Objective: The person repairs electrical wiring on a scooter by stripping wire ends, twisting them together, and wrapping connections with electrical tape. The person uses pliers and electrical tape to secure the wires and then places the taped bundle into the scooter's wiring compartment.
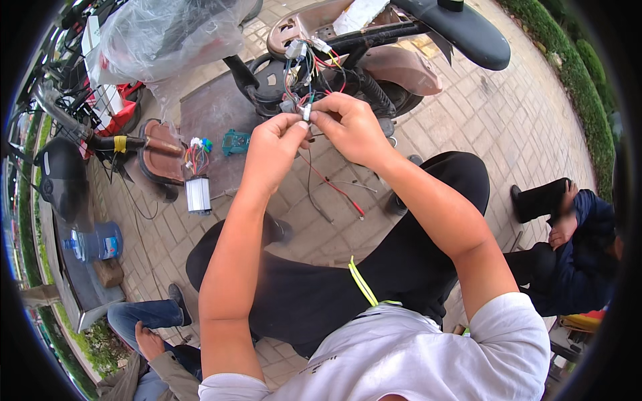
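Both hands meet in front of an electric scooter's (pixel 251 80) opened frame, around a small white wire connector (pixel 307 112). My left hand (pixel 275 144) pinches it from the left, thumb against the fingers. From the right, my right hand (pixel 351 127) grips it with thumb and forefinger. Just above the hands, a bundle of coloured wires (pixel 314 67) with white plugs spills out of the frame. Below them hang loose leads, among them a red wire (pixel 341 190) with a red tip. Fingers partly cover the connector, so its join cannot be made out.
On the left lie a silver controller box (pixel 198 195) with wires and plugs, and a teal multimeter (pixel 235 142) on the footboard. Clear plastic sheeting (pixel 170 43) covers the scooter's front. A large blue water bottle (pixel 100 242) stands farther left. People sit at the lower left and right.
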